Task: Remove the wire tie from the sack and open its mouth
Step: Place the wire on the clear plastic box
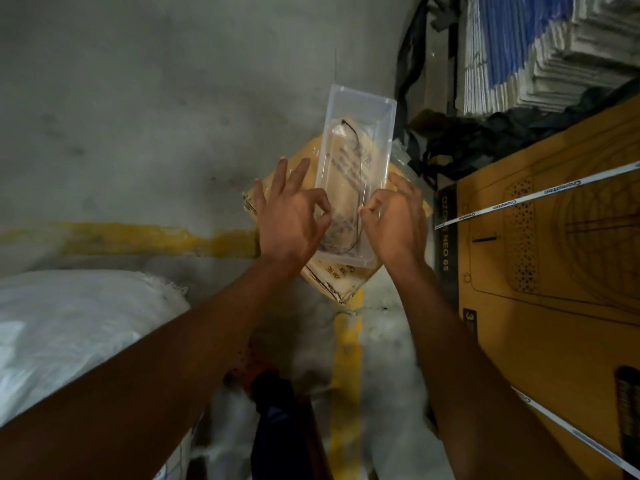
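Your left hand [294, 216] and right hand [398, 216] sit over a clear plastic tray [356, 161] resting on a flattened cardboard box [332, 278]. A thin black wire [358, 188] lies inside the tray, likely parked there so it won't get lost. Left thumb and forefinger are pinched together, other fingers spread; can't tell if they hold anything. Right fingers are curled at the tray's edge, maybe steadying it; grip unclear. The white sack [69, 334] lies at lower left, well apart, untouched; its mouth isn't visible.
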Demonstrator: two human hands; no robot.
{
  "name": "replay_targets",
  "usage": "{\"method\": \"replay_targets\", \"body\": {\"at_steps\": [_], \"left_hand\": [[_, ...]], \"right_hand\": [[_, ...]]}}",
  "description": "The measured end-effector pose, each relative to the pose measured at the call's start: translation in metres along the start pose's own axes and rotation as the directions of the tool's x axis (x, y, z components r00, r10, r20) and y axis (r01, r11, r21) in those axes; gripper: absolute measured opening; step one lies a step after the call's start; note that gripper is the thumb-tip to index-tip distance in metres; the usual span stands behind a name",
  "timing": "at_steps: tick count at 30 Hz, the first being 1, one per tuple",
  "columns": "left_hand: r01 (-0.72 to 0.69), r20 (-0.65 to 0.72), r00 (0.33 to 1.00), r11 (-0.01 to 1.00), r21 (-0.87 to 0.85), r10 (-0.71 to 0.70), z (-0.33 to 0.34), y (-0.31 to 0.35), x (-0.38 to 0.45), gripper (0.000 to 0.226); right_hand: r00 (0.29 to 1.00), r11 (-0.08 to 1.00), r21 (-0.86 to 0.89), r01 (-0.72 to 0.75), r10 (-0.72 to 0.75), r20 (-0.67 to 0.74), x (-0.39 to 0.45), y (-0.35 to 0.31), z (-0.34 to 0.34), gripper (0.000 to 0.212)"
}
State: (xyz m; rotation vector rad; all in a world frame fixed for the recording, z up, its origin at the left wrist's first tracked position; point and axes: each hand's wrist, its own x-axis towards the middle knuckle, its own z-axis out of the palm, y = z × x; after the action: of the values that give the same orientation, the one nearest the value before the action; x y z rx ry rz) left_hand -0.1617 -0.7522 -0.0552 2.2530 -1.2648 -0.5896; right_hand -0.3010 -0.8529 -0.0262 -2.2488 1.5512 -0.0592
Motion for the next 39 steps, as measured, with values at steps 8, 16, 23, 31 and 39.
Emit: {"method": "replay_targets", "body": {"at_steps": [8, 16, 23, 31, 39], "left_hand": [[-0.148, -0.077, 0.988, 0.971, -0.186, 0.136, -0.008, -0.029, -0.017, 0.045], [-0.115, 0.013, 0.993, 0.976, -0.187, 0.119, -0.037, -0.130, -0.069, 0.077], [0.181, -0.006, 0.983, 0.982, -0.053, -0.182, -0.104, -0.237, -0.165, 0.092], [0.405, -0.088, 0.911, 0.914, 0.011, -0.402, -0.167, -0.348, -0.332, 0.090], [0.549, -0.284, 0.803, 0.836, 0.010, -0.524, -0.208, -0.409, -0.510, 0.083]], "right_hand": [[0.998, 0.967, 0.251, 0.051, -0.044, -0.033, -0.009, 0.007, 0.000, 0.042], [0.915, 0.904, 0.147, 0.402, -0.402, -0.031, -0.053, -0.085, 0.006, 0.067], [0.715, 0.774, -0.001, 0.633, -0.583, 0.386, -0.097, -0.195, 0.075, 0.094], [0.451, 0.643, 0.107, 0.758, -0.636, 0.626, -0.204, -0.311, 0.157, 0.096], [0.200, 0.508, 0.249, 0.825, -0.673, 0.712, -0.331, -0.406, 0.227, 0.097]]}}
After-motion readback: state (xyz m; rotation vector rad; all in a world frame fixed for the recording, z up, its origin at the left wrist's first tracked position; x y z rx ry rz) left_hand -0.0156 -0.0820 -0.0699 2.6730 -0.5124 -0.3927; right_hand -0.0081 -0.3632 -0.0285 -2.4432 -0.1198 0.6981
